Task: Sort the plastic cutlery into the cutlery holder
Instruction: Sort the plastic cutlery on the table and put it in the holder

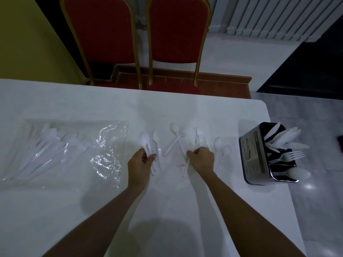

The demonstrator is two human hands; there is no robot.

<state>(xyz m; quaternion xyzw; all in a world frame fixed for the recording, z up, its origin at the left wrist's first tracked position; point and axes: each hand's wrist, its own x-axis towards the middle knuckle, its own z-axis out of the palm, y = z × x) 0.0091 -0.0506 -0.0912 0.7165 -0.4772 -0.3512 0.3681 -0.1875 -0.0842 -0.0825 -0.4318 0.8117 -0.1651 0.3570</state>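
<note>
Several white plastic spoons (175, 129) lie loose on the white table (74, 210) in front of me. My left hand (140, 164) pinches the handles of two spoons (146, 143) at the left of the row. My right hand (201, 158) curls round spoon handles (201, 140) in the middle. Two more spoons (221, 147) lie just right of it. The black and metal cutlery holder (257, 156) stands at the right table edge, with knives in its far compartment, a fork (292, 156) in the middle and a spoon (297, 173) in the near one.
A clear plastic bag (109, 145) with several white forks and spoons (52, 145) lies at the left. Two red chairs (178, 34) stand behind the table's far edge. The table's right edge runs just beside the holder.
</note>
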